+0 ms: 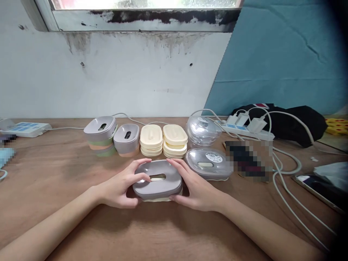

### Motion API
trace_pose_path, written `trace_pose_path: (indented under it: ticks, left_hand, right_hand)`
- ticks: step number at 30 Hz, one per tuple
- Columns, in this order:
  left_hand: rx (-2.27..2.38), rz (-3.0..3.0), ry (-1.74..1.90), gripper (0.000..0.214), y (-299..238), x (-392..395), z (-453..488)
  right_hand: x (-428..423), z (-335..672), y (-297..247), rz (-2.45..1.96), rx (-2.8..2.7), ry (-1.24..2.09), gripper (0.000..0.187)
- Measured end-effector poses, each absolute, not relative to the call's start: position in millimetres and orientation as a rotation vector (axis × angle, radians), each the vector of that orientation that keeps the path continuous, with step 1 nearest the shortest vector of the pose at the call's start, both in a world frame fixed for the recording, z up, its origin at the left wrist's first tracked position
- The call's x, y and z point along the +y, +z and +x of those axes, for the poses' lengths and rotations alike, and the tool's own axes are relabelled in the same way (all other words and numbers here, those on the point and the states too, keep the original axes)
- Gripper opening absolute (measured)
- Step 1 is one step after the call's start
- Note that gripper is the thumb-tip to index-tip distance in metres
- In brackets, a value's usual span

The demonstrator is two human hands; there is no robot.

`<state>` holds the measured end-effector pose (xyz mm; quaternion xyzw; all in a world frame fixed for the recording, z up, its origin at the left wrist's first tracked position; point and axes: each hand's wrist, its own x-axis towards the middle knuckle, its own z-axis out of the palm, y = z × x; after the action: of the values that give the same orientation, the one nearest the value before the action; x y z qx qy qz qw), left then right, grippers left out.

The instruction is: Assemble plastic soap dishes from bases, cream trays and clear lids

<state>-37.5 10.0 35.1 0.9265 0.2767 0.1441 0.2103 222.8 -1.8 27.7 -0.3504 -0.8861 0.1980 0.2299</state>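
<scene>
A grey lidded box (157, 180) with a cream base and an oval slot in its top rests on the wooden table (67, 170) right in front of me. My left hand (122, 186) grips its left side, fingers curled over the lid's edge. My right hand (193, 186) clasps the right side in the same way. Both hands press on the lid.
Behind stand two stacks of grey lidded boxes (102, 135), two stacks of cream lids (163, 140), clear covers (202, 130) and a clear-lidded box (208, 163). A power strip with chargers (244, 127) and white cables (288, 170) lie right, a phone (318, 190) far right.
</scene>
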Motion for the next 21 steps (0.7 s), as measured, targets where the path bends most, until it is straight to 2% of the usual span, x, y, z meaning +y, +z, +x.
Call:
trace_pose_path:
  ticks: [13,21]
  left_hand:
    - [0.758,2.481,0.52,0.073,27.5,10.0,-31.2]
    - [0.752,2.614,0.392,0.079,26.7,7.0,-28.7]
  right_hand:
    - [-4.2,225.0,29.9,-1.072,-2.498,0.522,0.09]
    - [-3.6,224.6,21.8,-1.063,-2.647,0.385,0.101]
